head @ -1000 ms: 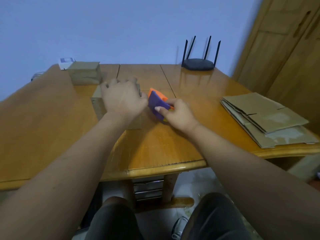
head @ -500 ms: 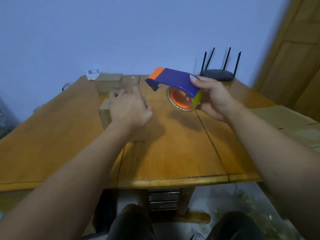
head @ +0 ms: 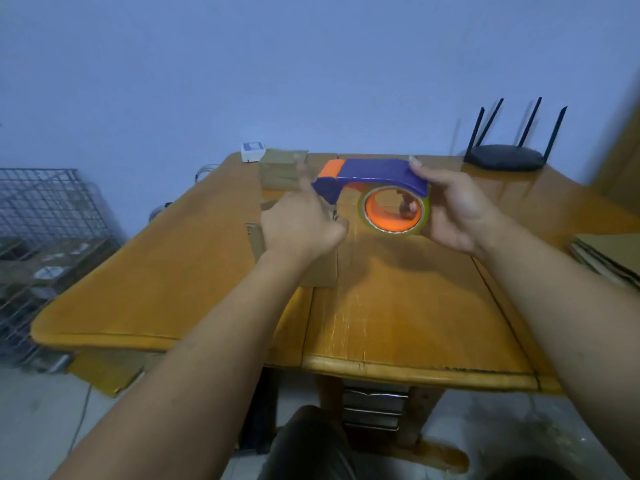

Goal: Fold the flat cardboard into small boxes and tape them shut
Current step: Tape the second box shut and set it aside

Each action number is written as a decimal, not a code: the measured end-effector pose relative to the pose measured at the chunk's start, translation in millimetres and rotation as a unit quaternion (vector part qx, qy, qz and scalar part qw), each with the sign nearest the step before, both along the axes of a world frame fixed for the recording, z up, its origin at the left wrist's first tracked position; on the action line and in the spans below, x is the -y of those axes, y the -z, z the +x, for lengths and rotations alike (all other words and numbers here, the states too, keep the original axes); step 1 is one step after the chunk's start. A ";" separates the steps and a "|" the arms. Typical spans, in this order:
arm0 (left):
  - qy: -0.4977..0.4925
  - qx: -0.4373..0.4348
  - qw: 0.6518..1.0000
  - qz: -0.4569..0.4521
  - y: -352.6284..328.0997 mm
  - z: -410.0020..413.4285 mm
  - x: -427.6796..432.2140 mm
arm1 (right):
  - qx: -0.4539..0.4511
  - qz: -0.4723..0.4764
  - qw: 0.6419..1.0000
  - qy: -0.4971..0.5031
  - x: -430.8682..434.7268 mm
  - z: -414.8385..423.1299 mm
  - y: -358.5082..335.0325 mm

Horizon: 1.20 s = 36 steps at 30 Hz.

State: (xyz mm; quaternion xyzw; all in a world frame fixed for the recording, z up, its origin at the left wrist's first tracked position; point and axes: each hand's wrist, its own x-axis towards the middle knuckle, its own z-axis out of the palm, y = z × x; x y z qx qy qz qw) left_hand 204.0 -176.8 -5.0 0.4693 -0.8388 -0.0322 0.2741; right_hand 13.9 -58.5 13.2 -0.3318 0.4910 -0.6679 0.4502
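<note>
My right hand [head: 457,209] grips a purple tape dispenser [head: 374,171] with an orange tip and an orange-cored tape roll, holding it in the air above the table. My left hand [head: 298,226] hovers over a small brown cardboard box [head: 254,242] on the wooden table [head: 173,271]. Its fingers are blurred and stretch up toward the dispenser's front end, and it hides most of the box. A second folded box [head: 280,168] stands further back. A stack of flat cardboard [head: 609,254] lies at the table's right edge.
A black router [head: 504,157] with several antennas sits at the back right. A small white box [head: 252,150] rests at the far edge behind the folded box. A wire rack [head: 45,209] stands on the floor to the left.
My right hand lifted the tape dispenser off the table and holds it in the air. My left hand's fingers rose from the box top toward the dispenser's front.
</note>
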 end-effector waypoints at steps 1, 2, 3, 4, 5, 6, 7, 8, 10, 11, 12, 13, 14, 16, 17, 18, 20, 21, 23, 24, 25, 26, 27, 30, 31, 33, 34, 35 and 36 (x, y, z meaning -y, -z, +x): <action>0.003 -0.019 1.000 -0.007 1.9 1.0 0.1 | 0.001 0.002 1.000 -0.001 0.1 -1.8 -0.5; 0.006 -0.035 0.999 -0.012 3.4 2.3 0.5 | 0.001 0.006 1.000 -0.002 -1.1 -1.6 -1.8; 0.006 -0.048 0.999 -0.019 5.2 3.2 0.9 | 0.000 0.009 1.000 -0.004 -1.9 -1.3 -2.8; 0.004 -0.057 0.998 -0.024 6.4 3.6 1.0 | -0.003 0.015 1.000 -0.007 -3.4 -0.3 -4.0; 0.004 -0.063 0.998 -0.029 6.7 3.5 0.2 | -0.005 0.020 1.000 -0.005 -4.4 0.6 -5.0; 0.008 -0.067 0.997 -0.031 6.5 3.3 -0.6 | -0.009 0.025 1.000 -0.001 -5.2 1.7 -6.3; 0.014 -0.072 0.997 -0.031 6.6 2.7 -1.2 | -0.015 0.029 0.999 0.003 -5.4 1.4 -7.4; 0.021 -0.077 0.996 -0.030 7.0 2.4 -1.0 | -0.021 0.033 0.999 0.007 -5.7 1.4 -9.2; 0.028 -0.082 0.996 -0.028 7.2 3.0 0.8 | -0.027 0.041 0.999 0.007 -5.5 1.5 -12.7; 0.028 -0.086 0.996 -0.028 7.2 3.6 1.7 | -0.031 0.046 0.998 0.006 -5.1 1.0 -13.9; 0.028 -0.089 0.995 -0.027 7.5 4.2 2.2 | -0.035 0.052 0.998 0.006 -5.0 1.8 -14.8; 0.029 -0.089 0.995 -0.027 8.0 4.4 2.8 | -0.038 0.057 0.998 0.007 -4.7 1.5 -14.9; 0.030 -0.090 0.995 -0.027 8.2 4.7 3.0 | -0.042 0.061 0.997 0.009 -4.5 1.9 -15.1; 0.029 -0.090 0.995 -0.033 9.1 4.5 2.9 | -0.059 0.073 0.995 0.015 -3.5 1.2 -16.4; 0.029 -0.086 0.995 -0.040 9.7 3.9 2.8 | -0.073 0.081 0.994 0.020 -2.7 0.5 -18.2; 0.026 -0.079 0.995 -0.048 10.5 3.3 2.9 | -0.088 0.089 0.992 0.024 -2.1 0.7 -21.1; 0.019 -0.065 0.996 -0.059 12.8 1.2 4.9 | -0.125 0.105 0.986 0.031 -0.5 1.4 -29.9; 0.018 -0.062 0.996 -0.062 14.0 0.2 6.1 | -0.150 0.115 0.981 0.034 0.7 1.4 -35.1; 0.016 -0.060 0.996 -0.067 15.2 -1.1 8.9 | -0.201 0.135 0.969 0.044 4.8 3.2 -46.5; 0.015 -0.059 0.996 -0.068 15.4 -1.1 9.9 | -0.223 0.144 0.963 0.050 7.6 4.5 -51.6; 0.015 -0.059 0.996 -0.070 15.6 -1.2 10.5 | -0.244 0.151 0.956 0.057 11.0 5.0 -56.5; 0.018 -0.058 0.996 -0.071 16.3 -1.1 11.0 | -0.264 0.157 0.950 0.064 13.9 6.8 -61.1; 0.021 -0.057 0.996 -0.072 16.7 -1.1 11.3 | -0.284 0.163 0.942 0.070 17.5 7.7 -64.9; 0.029 -0.049 0.996 -0.071 17.2 -1.0 11.4 | -0.338 0.179 0.921 0.078 26.2 11.6 -74.8; 0.029 -0.046 0.996 -0.073 17.1 -1.0 11.5 | -0.353 0.183 0.914 0.078 28.4 13.0 -77.8; 0.028 -0.042 0.996 -0.078 16.5 -1.2 11.8 | -0.378 0.192 0.903 0.076 32.2 16.2 -83.3; 0.029 -0.039 0.996 -0.079 16.3 -1.2 11.6 | -0.388 0.197 0.897 0.075 33.5 18.0 -85.4; 0.029 -0.037 0.996 -0.079 16.4 -1.1 11.6 | -0.399 0.201 0.892 0.077 34.6 19.5 -87.2; 0.031 -0.036 0.996 -0.077 16.7 -1.2 11.5 | -0.408 0.203 0.886 0.080 35.5 20.7 -88.5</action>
